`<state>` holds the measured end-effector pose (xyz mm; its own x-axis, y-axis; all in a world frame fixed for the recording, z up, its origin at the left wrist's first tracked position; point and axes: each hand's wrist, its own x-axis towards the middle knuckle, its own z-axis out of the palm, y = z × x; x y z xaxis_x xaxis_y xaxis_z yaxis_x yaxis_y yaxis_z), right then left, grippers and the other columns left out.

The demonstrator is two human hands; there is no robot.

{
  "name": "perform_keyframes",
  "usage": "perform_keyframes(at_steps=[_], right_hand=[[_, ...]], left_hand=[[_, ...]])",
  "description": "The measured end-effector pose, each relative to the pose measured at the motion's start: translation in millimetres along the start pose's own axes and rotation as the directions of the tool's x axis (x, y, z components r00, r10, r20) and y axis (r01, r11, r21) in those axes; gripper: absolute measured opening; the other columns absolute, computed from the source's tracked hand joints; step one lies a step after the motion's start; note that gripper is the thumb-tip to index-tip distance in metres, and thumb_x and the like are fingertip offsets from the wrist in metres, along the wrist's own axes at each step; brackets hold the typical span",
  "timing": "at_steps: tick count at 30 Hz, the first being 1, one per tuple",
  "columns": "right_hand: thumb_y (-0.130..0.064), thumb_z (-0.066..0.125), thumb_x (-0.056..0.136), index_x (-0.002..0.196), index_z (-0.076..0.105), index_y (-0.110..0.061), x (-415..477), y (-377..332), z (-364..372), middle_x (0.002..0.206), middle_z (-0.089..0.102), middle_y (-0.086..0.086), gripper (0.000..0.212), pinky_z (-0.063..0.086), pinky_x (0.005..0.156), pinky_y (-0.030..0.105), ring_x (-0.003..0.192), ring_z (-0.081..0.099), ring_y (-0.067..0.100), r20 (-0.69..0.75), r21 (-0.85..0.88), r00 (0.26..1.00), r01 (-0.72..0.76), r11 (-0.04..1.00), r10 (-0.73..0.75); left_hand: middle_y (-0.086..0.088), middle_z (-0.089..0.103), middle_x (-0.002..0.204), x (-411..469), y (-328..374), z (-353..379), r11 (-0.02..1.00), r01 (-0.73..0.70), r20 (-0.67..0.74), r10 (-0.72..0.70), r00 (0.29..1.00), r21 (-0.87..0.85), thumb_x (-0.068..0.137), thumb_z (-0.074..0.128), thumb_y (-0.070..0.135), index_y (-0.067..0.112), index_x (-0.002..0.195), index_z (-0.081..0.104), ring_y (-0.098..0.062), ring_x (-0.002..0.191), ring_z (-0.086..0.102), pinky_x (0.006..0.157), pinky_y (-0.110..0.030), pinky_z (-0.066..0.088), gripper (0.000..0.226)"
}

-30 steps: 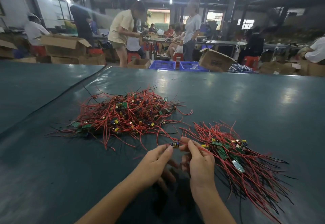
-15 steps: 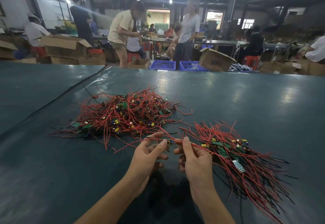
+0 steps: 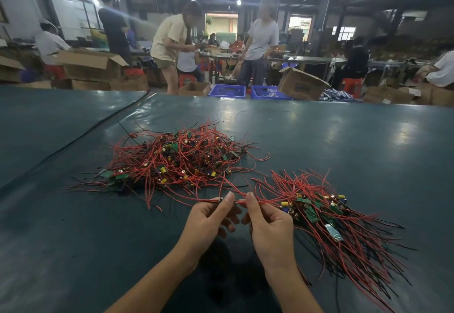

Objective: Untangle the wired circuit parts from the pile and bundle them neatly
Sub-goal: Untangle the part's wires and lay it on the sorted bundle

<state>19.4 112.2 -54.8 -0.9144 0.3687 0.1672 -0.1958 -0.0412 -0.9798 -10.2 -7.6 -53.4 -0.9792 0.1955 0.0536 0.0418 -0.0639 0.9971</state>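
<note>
Head view: the left hand (image 3: pixel 208 219) pinches one wired part (image 3: pixel 239 201) between thumb and forefinger. The right hand (image 3: pixel 270 224) pinches the same part's red wire just beside it. The tangled pile (image 3: pixel 177 160) lies on the green table (image 3: pixel 344 136) at 11 o'clock from the hands. The sorted bundle (image 3: pixel 339 222) lies at 3 o'clock, just beside the right hand.

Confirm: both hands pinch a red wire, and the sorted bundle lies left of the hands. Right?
Wrong on the side. The head view shows the sorted bundle lying right of the hands; the tangled pile is on the left. The left hand and right hand do pinch a red wire.
</note>
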Motion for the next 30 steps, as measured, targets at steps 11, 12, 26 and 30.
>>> perform_keyframes(at_steps=[11, 12, 26, 30], right_hand=[[-0.029, 0.061, 0.096, 0.064, 0.077, -0.026, 21, 3, -22, 0.053, 0.059, -0.007, 0.036, 0.035, 0.047, 0.024, 0.048, 0.041, 0.007, -0.264, 0.163, 0.954, -0.102, 0.981, 0.143], [-0.027, 0.061, 0.097, 0.064, 0.078, -0.025, 23, 1, -25, 0.053, 0.059, -0.007, 0.036, 0.035, 0.042, 0.021, 0.044, 0.041, 0.004, -0.287, 0.211, 0.946, -0.093, 0.973, 0.153], [-0.033, 0.058, 0.096, 0.074, 0.078, -0.018, -1, -2, 4, 0.065, 0.06, 0.024, 0.033, 0.05, 0.057, 0.04, 0.059, 0.053, 0.039, -0.057, -0.012, 0.998, 0.003, 1.0, -0.004], [-0.027, 0.059, 0.097, 0.068, 0.078, -0.025, 12, -7, -15, 0.051, 0.05, -0.011, 0.035, 0.029, 0.042, 0.02, 0.042, 0.035, 0.001, -0.267, 0.178, 0.958, -0.053, 0.983, 0.1]], left_hand=[[-0.011, 0.069, 0.06, -1, 5, 0, 0.988, -0.139, 0.024, 0.138, 0.99, 0.064, 0.079, 0.057, 0.052, 0.015, 0.059, 0.074, -0.015, 0.054, 0.061, 0.052, -0.018, 0.044, 0.045], [-0.01, 0.069, 0.059, -1, 6, 0, 0.987, -0.146, 0.027, 0.145, 0.989, 0.062, 0.08, 0.056, 0.051, 0.016, 0.059, 0.074, -0.014, 0.053, 0.061, 0.052, -0.018, 0.044, 0.045], [-0.008, 0.07, 0.062, -3, 7, -3, 0.983, -0.169, 0.12, 0.159, 0.98, 0.074, 0.089, 0.059, 0.053, 0.018, 0.064, 0.075, -0.015, 0.055, 0.062, 0.053, -0.019, 0.047, 0.046], [-0.008, 0.067, 0.057, 1, 8, -8, 0.972, -0.212, 0.101, 0.202, 0.974, 0.102, 0.081, 0.056, 0.058, 0.016, 0.061, 0.073, -0.016, 0.053, 0.061, 0.053, -0.019, 0.046, 0.049]])
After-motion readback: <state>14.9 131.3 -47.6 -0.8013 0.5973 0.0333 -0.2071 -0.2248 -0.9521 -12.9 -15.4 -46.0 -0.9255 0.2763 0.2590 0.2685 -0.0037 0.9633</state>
